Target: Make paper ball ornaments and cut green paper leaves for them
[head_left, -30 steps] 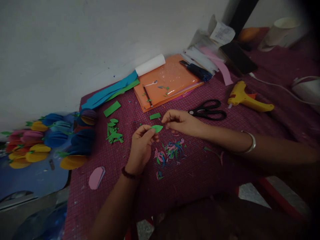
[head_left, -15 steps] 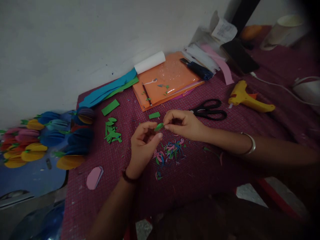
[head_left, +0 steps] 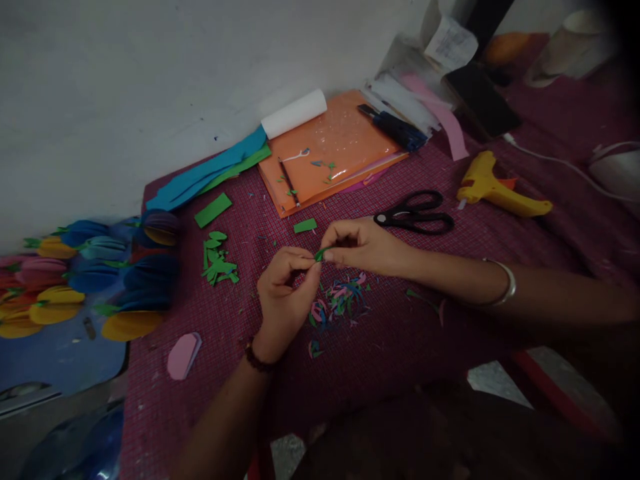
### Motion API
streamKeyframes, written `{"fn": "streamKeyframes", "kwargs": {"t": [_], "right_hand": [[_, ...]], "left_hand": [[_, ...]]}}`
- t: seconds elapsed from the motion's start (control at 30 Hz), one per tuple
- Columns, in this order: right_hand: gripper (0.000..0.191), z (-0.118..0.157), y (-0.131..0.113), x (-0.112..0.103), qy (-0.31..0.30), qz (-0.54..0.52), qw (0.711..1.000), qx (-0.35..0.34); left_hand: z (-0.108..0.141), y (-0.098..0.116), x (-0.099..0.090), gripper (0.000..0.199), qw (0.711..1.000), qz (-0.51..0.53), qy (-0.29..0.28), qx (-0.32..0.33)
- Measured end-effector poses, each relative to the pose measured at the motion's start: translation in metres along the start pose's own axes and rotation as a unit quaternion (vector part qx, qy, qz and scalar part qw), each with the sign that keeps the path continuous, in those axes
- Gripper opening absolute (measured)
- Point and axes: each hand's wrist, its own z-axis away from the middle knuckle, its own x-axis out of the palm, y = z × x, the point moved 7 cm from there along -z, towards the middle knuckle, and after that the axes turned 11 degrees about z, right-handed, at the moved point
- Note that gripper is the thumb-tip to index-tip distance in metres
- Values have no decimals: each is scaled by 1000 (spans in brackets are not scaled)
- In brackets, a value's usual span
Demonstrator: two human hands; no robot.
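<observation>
A small green paper leaf (head_left: 320, 255) is pinched between both hands over the table. My left hand (head_left: 286, 293) grips one end between thumb and fingertips. My right hand (head_left: 367, 248) pinches the other end, and the fingertips cover most of it. Beneath the hands lies a heap of pink, blue and green paper clippings (head_left: 345, 299). A green paper rectangle (head_left: 305, 225) lies just beyond the fingers. Black-handled scissors (head_left: 415, 213) rest beyond my right hand. To the left sits a pile of cut green leaves (head_left: 219, 261).
Orange sheets (head_left: 330, 153) carry a pencil (head_left: 289, 181), a white roll (head_left: 295, 115) and a blue cutter (head_left: 393, 127). A yellow glue gun (head_left: 500, 190) and a phone (head_left: 480, 100) lie right. Pink cut-outs (head_left: 183, 355) and colourful paper ornaments (head_left: 95, 273) are left.
My left fingers have closed onto the green leaf, which now looks folded or bent between both hands. The whole view has shifted slightly.
</observation>
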Motion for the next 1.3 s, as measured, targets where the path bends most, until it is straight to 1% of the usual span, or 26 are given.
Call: {"fn": "streamKeyframes", "kwargs": {"t": [0.07,0.13,0.17,0.2,0.23,0.27,0.33,0.4,0.43,0.5,0.53,0.57,0.63,0.67,0.73,0.77,0.83,0.9,0.93,0.97,1.03,1.1,1.13,1.17,1.23,1.3], "right_hand": [[11,0,1,0,0,6,1000,8],[12,1,0,-2,13,2,1000,4],[12,1,0,-2,21,0,1000,-1],[13,1,-1,-3,28,-2,1000,-7],[13,1,-2,-3,32,-3,999,-11],[12,2,-3,-3,35,-1,999,-14],[12,2,-4,-1,30,8,999,-13],[12,2,-3,2,13,7,1000,3],[12,3,-1,4,0,-2,1000,18],[12,4,3,8,-25,-41,997,56],[12,5,5,10,-37,-67,994,75],[11,6,7,12,-50,-95,990,93],[10,8,10,15,-70,-155,978,124],[8,9,12,17,-76,-184,970,138],[7,11,13,19,-87,-231,955,162],[6,11,13,20,-94,-244,950,171],[4,13,12,23,-118,-250,943,184],[5,13,10,26,-144,-225,945,187],[7,13,9,25,-147,-198,952,182],[9,11,9,23,-136,-161,963,171],[11,5,7,11,-75,-64,988,122],[9,2,0,-2,1,25,998,50],[8,1,-4,-6,24,56,998,14],[7,2,-8,-7,31,79,996,-17],[4,4,-13,-4,21,129,990,-59],[6,6,-17,0,10,199,975,-96]], "left_hand": [[0,-2,-1,10,1000,13,21,-17],[0,-7,-3,23,997,33,46,-60],[1,-10,-2,27,994,39,46,-91],[2,-14,-1,24,991,39,38,-120],[2,-16,1,16,989,34,24,-143],[3,-17,3,10,987,24,11,-156],[4,-15,2,19,988,7,6,-153],[5,-14,-1,23,989,10,26,-144],[5,-16,-2,25,988,27,38,-148],[7,-23,-2,31,979,102,50,-171],[7,-27,0,32,970,152,48,-184],[7,-30,2,29,960,197,39,-194],[6,-32,5,18,952,238,9,-192],[4,-31,6,19,957,228,-7,-180],[2,-26,6,27,974,174,-37,-142],[1,-23,6,26,980,148,-49,-127],[0,-19,7,19,984,123,-62,-112],[0,-17,8,10,983,136,-58,-113],[0,-17,8,7,981,149,-51,-115],[0,-17,7,4,979,162,-41,-119],[0,-19,5,1,977,170,-15,-128],[0,-23,1,3,979,138,12,-150],[1,-26,-1,5,980,109,21,-165],[1,-29,-1,7,980,79,23,-179],[2,-32,1,10,980,29,4,-195],[2,-32,6,10,981,4,-26,-193]]}}
